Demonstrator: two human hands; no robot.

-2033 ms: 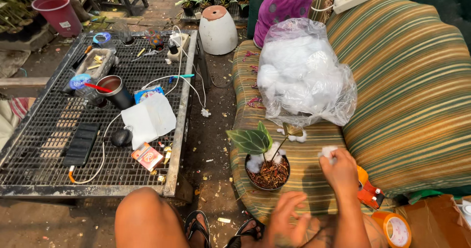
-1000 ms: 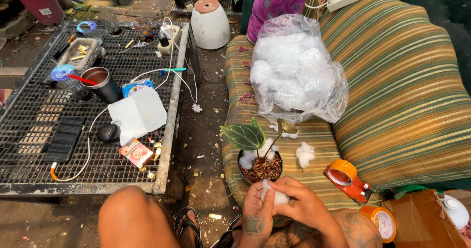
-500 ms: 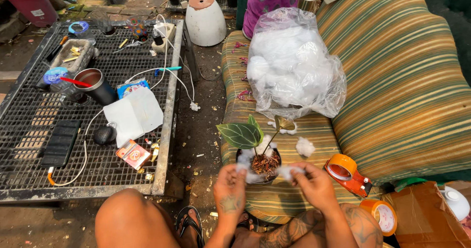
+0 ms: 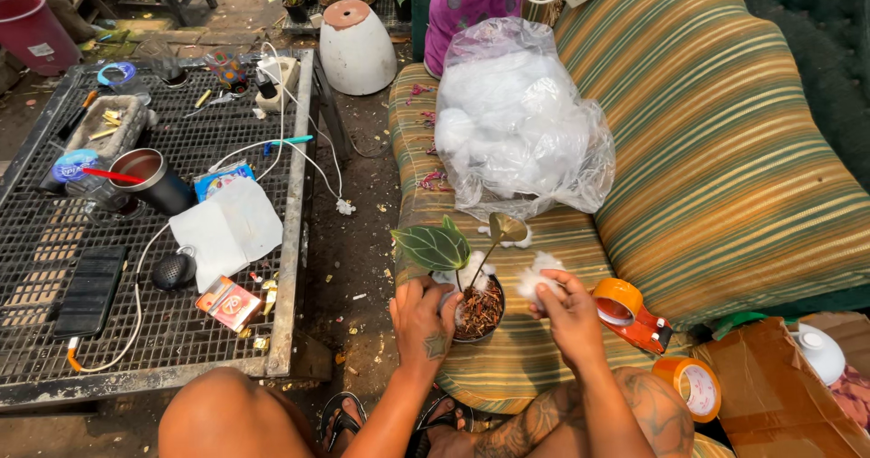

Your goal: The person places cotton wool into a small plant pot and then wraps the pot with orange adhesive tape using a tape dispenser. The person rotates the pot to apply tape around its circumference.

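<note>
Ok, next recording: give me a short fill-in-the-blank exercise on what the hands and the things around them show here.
1. The left hand steadies a small pot holding a plant with a dark ____ leaf.
2. The right hand pinches a tuft of white ____.
3. The pot rests on a ____ sofa cushion.
4. Beside the right hand lies an orange ____ dispenser.

Missing words: green; stuffing; striped; tape

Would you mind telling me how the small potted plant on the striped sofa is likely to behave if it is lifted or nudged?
The small potted plant probably tips easily: it sits on a soft striped sofa with leaves on thin stems leaning sideways. Its loose bark filling would likely spill. The left hand cups its pot, which seems light for its size.
</note>
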